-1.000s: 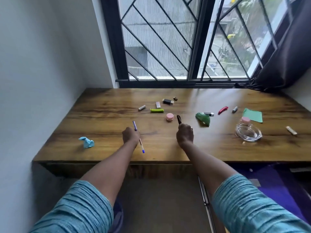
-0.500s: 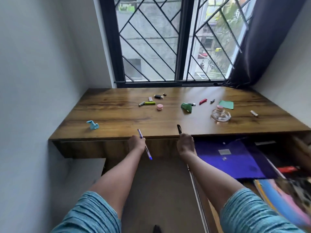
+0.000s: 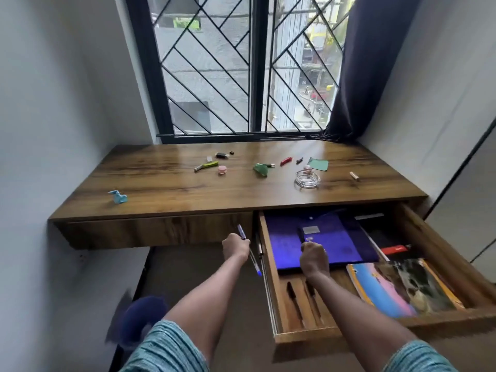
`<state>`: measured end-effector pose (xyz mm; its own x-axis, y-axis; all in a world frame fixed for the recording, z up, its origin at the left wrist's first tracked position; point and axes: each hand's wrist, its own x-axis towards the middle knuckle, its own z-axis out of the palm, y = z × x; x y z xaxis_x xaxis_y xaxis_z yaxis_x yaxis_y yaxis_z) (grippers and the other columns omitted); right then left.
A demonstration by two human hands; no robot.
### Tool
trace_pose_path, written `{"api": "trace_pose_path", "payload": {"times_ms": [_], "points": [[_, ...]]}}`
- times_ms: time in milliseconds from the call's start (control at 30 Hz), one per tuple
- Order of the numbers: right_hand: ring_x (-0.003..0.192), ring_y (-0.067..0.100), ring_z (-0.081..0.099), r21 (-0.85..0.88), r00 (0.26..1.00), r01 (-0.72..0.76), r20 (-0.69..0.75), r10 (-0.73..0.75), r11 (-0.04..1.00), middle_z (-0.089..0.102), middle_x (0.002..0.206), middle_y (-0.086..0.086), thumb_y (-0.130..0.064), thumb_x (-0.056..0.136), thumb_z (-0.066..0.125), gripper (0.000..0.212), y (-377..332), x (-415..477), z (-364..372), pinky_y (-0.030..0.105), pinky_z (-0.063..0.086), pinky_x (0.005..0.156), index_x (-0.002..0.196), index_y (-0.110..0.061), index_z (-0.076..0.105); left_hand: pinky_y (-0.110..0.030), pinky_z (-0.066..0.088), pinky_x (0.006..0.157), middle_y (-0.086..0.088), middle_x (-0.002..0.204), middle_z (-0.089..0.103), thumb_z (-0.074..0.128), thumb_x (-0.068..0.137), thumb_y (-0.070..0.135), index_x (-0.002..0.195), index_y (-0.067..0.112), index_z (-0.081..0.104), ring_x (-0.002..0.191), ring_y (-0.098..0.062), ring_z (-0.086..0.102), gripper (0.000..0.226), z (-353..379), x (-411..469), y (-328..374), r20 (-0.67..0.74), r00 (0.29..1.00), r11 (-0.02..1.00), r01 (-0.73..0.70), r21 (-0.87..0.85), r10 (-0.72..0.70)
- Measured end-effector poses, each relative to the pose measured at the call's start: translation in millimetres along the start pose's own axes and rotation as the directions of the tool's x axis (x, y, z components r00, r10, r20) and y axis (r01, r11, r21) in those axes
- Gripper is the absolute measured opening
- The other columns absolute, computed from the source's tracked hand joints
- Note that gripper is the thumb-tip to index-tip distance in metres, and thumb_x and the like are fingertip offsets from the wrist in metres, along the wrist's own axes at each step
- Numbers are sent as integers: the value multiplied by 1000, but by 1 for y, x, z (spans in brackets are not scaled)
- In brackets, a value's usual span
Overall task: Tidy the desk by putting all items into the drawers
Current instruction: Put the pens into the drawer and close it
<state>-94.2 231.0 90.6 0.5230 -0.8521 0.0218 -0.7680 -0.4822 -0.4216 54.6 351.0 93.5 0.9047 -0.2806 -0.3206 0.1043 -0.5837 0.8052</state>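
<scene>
Fingers curled round pens: left hand (image 3: 236, 247) grips the blue pen (image 3: 241, 232), right hand (image 3: 314, 258) a dark pen (image 3: 301, 234) over the open drawer (image 3: 308, 336). Next, I'd guess, both drop into the pen tray (image 3: 281, 312) at the right hand's six o'clock — clutter waits on the counter (image 3: 166, 183).

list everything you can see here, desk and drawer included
desk: 1, brown wood, under the window
paper figure: 1, light blue, desk's left front
marker: 1, green, desk's back middle
tub: 1, pink, beside marker
crumpled paper: 1, green, desk's middle
glass dish: 1, clear, desk's right
paper sheet: 1, green, behind dish
small bits: several, mixed, scattered on desk
drawer: 1, brown, open, right
folder: 1, purple, in drawer
books: at least 2, colourful, drawer's right
curtain: 1, dark, window's right
left hand: 1, grips blue pen, beside drawer
right hand: 1, grips dark pen, over folder
</scene>
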Motion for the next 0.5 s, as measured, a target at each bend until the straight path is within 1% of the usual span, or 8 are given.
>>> {"api": "trace_pose_path", "payload": {"times_ms": [67, 133, 200, 300, 400, 500], "points": [[94, 30, 65, 5, 1000, 10, 11, -10, 1000, 70, 97, 16, 2, 87, 41, 31, 23, 2, -5, 34, 52, 76, 96, -3, 70, -35, 58, 84, -17, 101, 72, 66, 83, 21, 100, 4, 73, 92, -29, 72, 26, 19, -14, 10, 2, 1000, 1000, -5, 3, 5], [96, 29, 65, 8, 999, 13, 33, -13, 1000, 70, 99, 15, 1, 89, 41, 31, 50, 6, -12, 34, 52, 76, 99, -3, 70, -30, 56, 85, -15, 104, 72, 64, 85, 22, 102, 5, 73, 98, -28, 70, 26, 41, -29, 19, -3, 1000, 1000, -3, 14, 3], [98, 31, 64, 21, 998, -4, 65, 3, 1000, 69, 102, 17, 0, 89, 42, 31, 76, 11, -19, 34, 50, 78, 102, -2, 70, -30, 55, 86, -15, 106, 71, 64, 86, 22, 104, 6, 73, 101, -28, 68, 26, 65, -45, 25, -8, 1000, 1000, 9, 19, -9], [100, 33, 65, 18, 993, 3, 115, -5, 1000, 70, 103, 18, -1, 88, 42, 31, 108, 17, -24, 35, 51, 81, 101, -3, 70, -29, 52, 85, -16, 106, 71, 63, 87, 20, 103, 4, 72, 101, -28, 68, 25, 99, -67, 29, -19, 1000, 1000, 16, 25, -16], [103, 34, 64, 92, 986, -45, 165, 29, 995, 68, 107, 19, -5, 91, 40, 32, 139, 19, -24, 34, 50, 84, 103, -4, 70, -28, 50, 79, -16, 102, 71, 63, 87, 20, 99, 2, 72, 99, -28, 67, 23, 129, -90, 26, -19, 1000, 998, 21, 59, -20], [104, 35, 62, 171, 972, -108, 226, 68, 979, 66, 109, 20, -10, 96, 37, 32, 161, 18, -22, 34, 48, 83, 102, -2, 67, -27, 50, 81, -14, 104, 71, 66, 87, 24, 103, 4, 72, 101, -27, 66, 26, 156, -111, 21, -8, 999, 994, 47, 94, -47]]}}
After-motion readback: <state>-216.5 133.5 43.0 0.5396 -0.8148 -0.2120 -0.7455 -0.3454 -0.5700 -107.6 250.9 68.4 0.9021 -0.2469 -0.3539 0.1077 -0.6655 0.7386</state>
